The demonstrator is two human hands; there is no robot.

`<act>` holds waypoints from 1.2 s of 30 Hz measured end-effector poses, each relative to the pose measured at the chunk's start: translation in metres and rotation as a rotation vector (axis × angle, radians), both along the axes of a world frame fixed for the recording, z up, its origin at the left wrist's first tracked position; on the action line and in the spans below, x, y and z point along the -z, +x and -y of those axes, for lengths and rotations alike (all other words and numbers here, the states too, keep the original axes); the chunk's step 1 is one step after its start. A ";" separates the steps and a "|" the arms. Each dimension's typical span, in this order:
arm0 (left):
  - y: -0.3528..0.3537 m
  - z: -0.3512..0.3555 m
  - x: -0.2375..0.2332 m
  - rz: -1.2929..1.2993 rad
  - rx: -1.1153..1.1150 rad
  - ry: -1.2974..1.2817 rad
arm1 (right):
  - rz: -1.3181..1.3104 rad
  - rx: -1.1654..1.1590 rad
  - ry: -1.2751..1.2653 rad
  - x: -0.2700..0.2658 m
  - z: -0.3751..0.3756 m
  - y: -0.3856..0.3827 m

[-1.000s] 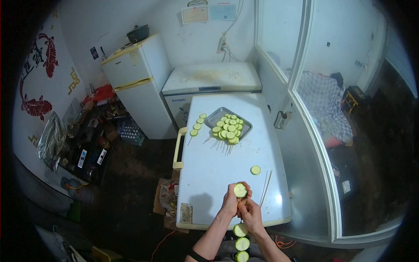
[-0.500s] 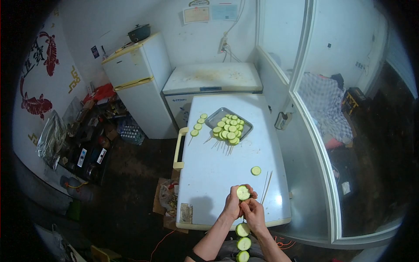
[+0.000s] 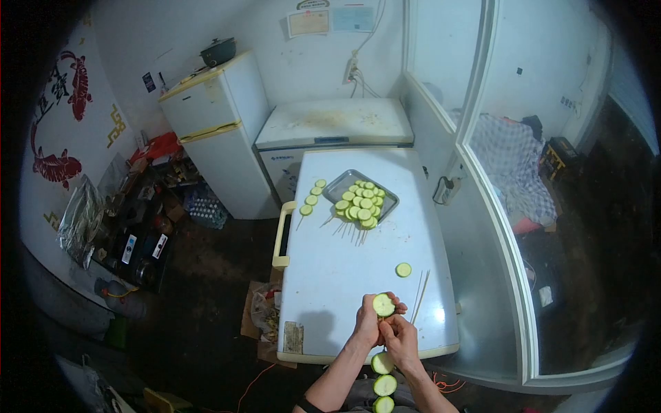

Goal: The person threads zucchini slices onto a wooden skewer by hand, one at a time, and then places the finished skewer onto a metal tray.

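Observation:
Near the front edge of the white table, my left hand (image 3: 368, 325) is closed around a round zucchini slice (image 3: 383, 305), its cut face turned up. My right hand (image 3: 401, 337) pinches a thin wooden skewer (image 3: 383, 347) just below that slice. Further zucchini slices (image 3: 385, 385) are threaded on the skewer and extend toward my body. Whether the skewer's tip has entered the held slice is hidden by my fingers. Ahead of my hands lies a single loose zucchini slice (image 3: 403, 270). Bare skewers (image 3: 421, 296) rest to the right of my hands.
A metal tray (image 3: 337, 184) holds a pile of skewered zucchini slices (image 3: 361, 203). Left of it lies one filled skewer (image 3: 312, 199). The white table (image 3: 344, 268) stands against a chest freezer (image 3: 337, 124), with a glazed partition (image 3: 492, 275) at right and a cardboard box (image 3: 251, 310) at lower left.
My right hand's fingertips have shifted very slightly down from the held slice. My left hand still holds that slice in nearly the same place; the things on the table have not moved.

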State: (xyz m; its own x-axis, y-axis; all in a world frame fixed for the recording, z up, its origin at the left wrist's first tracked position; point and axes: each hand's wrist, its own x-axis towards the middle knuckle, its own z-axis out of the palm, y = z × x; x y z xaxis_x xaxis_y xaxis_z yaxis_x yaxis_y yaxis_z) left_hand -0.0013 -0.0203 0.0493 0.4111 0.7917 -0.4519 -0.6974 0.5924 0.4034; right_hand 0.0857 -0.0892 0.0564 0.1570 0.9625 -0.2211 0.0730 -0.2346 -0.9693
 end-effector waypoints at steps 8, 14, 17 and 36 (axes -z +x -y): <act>-0.001 0.000 0.000 0.095 0.020 -0.006 | -0.035 0.025 -0.026 -0.013 -0.001 -0.002; 0.001 0.003 0.008 0.098 0.058 0.009 | -0.090 0.055 -0.049 -0.010 0.001 0.002; -0.003 -0.001 0.005 0.024 0.053 0.041 | 0.015 -0.044 -0.079 -0.018 0.005 0.012; -0.009 0.028 0.024 -0.075 0.228 0.078 | 0.516 0.118 -0.032 -0.029 -0.035 0.063</act>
